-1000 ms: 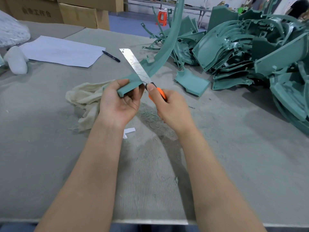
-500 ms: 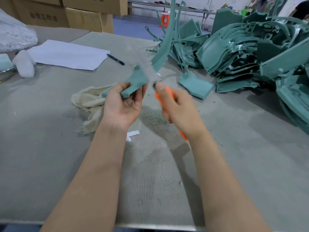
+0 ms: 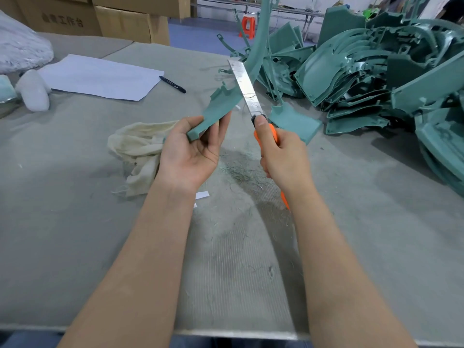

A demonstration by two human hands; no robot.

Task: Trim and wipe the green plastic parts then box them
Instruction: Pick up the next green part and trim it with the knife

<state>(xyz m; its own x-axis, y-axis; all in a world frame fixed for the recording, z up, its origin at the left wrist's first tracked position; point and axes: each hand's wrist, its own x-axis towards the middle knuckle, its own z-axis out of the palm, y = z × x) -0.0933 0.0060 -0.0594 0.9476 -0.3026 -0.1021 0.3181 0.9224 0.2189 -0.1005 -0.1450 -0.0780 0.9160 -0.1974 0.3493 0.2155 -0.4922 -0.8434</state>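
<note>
Pinching the green part (image 3: 221, 106) by its near end, your left hand (image 3: 190, 151) points its length up-right; your right hand (image 3: 283, 156) grips the knife (image 3: 247, 89), blade crossing its right edge.

Teal-green plastic parts (image 3: 371, 79), orange-handled knife (image 3: 270, 138), cream rag (image 3: 140, 146), grey table (image 3: 62, 209), white paper (image 3: 100, 76).

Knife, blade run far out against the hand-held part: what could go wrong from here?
1. The knife has its blade extended far past the orange handle; side load against the part could flex or snap it.
2. The left hand grips the part just below the blade; a slip that way could cut the fingers.
3. The part is held in the air, not braced on the table, so it may twist under the cut.
</note>
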